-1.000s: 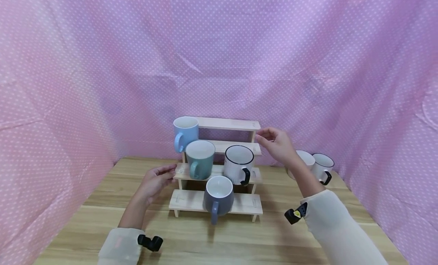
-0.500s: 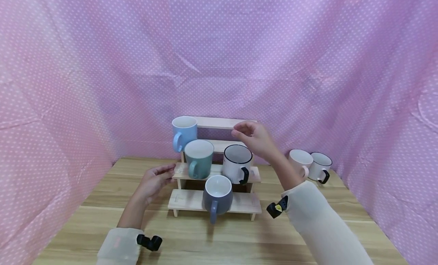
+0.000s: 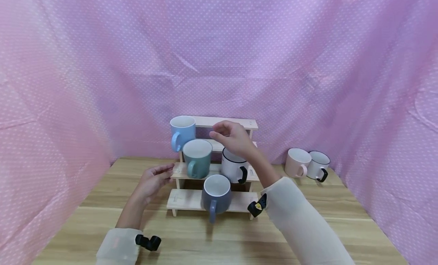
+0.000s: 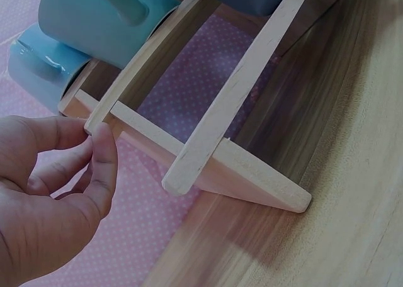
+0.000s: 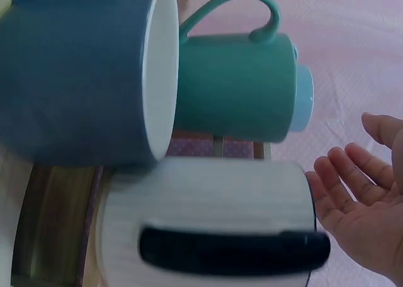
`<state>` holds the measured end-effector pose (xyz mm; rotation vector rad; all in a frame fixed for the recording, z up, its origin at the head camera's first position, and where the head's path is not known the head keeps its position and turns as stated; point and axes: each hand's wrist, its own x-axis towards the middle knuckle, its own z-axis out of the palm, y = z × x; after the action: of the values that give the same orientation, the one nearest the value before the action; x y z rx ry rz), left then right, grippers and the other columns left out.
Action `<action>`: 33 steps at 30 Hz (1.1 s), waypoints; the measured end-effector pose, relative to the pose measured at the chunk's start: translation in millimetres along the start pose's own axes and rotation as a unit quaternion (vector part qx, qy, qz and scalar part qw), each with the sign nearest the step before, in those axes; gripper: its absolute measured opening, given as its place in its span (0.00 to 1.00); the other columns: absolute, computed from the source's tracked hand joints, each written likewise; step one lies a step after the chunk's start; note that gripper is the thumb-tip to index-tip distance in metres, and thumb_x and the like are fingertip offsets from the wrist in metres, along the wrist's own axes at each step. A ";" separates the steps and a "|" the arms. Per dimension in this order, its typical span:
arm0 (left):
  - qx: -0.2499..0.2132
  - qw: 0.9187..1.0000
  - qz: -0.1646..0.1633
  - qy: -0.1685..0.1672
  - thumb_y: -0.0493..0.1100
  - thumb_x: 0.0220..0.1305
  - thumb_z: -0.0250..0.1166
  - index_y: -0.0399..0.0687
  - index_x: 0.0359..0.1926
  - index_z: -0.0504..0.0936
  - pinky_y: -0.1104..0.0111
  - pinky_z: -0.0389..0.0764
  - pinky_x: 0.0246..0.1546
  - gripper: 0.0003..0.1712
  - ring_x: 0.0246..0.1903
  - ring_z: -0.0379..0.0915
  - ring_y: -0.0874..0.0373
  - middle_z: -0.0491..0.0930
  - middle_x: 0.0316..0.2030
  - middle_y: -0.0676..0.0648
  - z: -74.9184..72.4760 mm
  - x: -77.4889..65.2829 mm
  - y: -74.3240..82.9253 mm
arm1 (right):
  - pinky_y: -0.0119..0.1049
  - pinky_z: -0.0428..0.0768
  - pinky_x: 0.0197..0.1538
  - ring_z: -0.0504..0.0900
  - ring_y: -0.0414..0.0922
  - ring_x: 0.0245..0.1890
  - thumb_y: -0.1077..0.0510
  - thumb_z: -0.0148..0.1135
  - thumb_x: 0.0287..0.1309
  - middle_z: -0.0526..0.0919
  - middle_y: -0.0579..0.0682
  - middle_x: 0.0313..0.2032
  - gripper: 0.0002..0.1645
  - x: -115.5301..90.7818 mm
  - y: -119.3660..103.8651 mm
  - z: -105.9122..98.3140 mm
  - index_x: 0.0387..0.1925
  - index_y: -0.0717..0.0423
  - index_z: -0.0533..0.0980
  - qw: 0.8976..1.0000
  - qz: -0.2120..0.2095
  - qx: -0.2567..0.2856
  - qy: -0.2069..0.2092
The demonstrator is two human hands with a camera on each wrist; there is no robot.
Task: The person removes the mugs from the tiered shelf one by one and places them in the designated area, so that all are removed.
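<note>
A stepped wooden rack [image 3: 186, 199] stands on the table, its tiers bearing mugs. My left hand [image 3: 154, 181] pinches the left end of a tier's board, thumb and fingertip on the wood [image 4: 101, 111] in the left wrist view. My right hand [image 3: 234, 139] is over the rack, fingers loosely curved, holding nothing. In the head view it overlaps the rim of a white mug with black handle [image 3: 232, 170]. Left of that mug is a green mug [image 3: 197, 162]; a light blue mug [image 3: 183, 130] sits higher, at the left end. A grey-blue mug [image 3: 216, 199] occupies the lowest tier.
At the back right of the wooden table [image 3: 308, 208] stand a pale pink mug [image 3: 294, 164] and another white mug [image 3: 315, 169] with a black handle. Pink dotted cloth [image 3: 219, 48] hangs behind and along both sides.
My right hand has moved left, from beside the rack's right end to above the white mug, uncovering the pink mug. My left hand keeps its place.
</note>
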<state>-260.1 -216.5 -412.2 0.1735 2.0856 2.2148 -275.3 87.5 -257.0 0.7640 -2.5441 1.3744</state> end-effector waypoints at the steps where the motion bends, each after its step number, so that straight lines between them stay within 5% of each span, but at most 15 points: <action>1: 0.001 1.000 0.000 0.000 0.30 0.76 0.53 0.24 0.72 0.62 0.69 0.83 0.55 0.28 0.49 0.77 0.66 0.64 0.70 0.31 -1.4 -0.5 -0.1 | 0.43 0.85 0.53 0.84 0.46 0.49 0.49 0.64 0.71 0.86 0.51 0.48 0.23 1.3 -0.8 3.6 0.58 0.61 0.79 1.000 -0.001 0.000 -0.002; 13: -0.007 1.000 0.000 -0.002 0.33 0.76 0.57 0.23 0.71 0.62 0.73 0.83 0.51 0.28 0.46 0.78 0.64 0.63 0.69 0.31 -5.7 1.4 2.9 | 0.35 0.86 0.51 0.83 0.43 0.48 0.50 0.65 0.70 0.85 0.50 0.48 0.22 12.9 -16.1 34.6 0.58 0.59 0.79 0.999 -0.030 0.012 -0.024; 22: -0.009 1.000 -0.001 -0.008 0.33 0.76 0.57 0.23 0.71 0.63 0.72 0.84 0.51 0.28 0.46 0.78 0.64 0.65 0.69 0.31 -2.5 3.6 2.5 | 0.34 0.85 0.50 0.84 0.43 0.48 0.49 0.65 0.70 0.86 0.50 0.49 0.24 21.1 -26.2 52.0 0.59 0.60 0.78 0.999 -0.013 0.021 -0.043; 26: -0.008 1.000 -0.001 -0.012 0.33 0.76 0.57 0.22 0.70 0.63 0.72 0.84 0.51 0.28 0.46 0.78 0.63 0.66 0.67 0.32 -2.7 4.1 1.7 | 0.34 0.85 0.50 0.86 0.45 0.46 0.48 0.64 0.71 0.87 0.51 0.49 0.22 24.9 -30.7 61.1 0.58 0.58 0.80 0.995 0.022 0.076 -0.061; 33: -0.014 1.000 -0.004 -0.011 0.31 0.76 0.56 0.22 0.70 0.63 0.71 0.84 0.52 0.28 0.47 0.78 0.64 0.72 0.62 0.38 -3.4 4.2 1.3 | 0.40 0.87 0.53 0.85 0.59 0.51 0.55 0.61 0.73 0.85 0.62 0.49 0.19 32.9 -36.4 72.9 0.54 0.67 0.80 0.972 0.080 0.209 -0.075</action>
<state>-264.7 -219.3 -411.0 0.1870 2.0407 2.2257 -277.6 -0.3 -259.7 0.7611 -2.5009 2.0186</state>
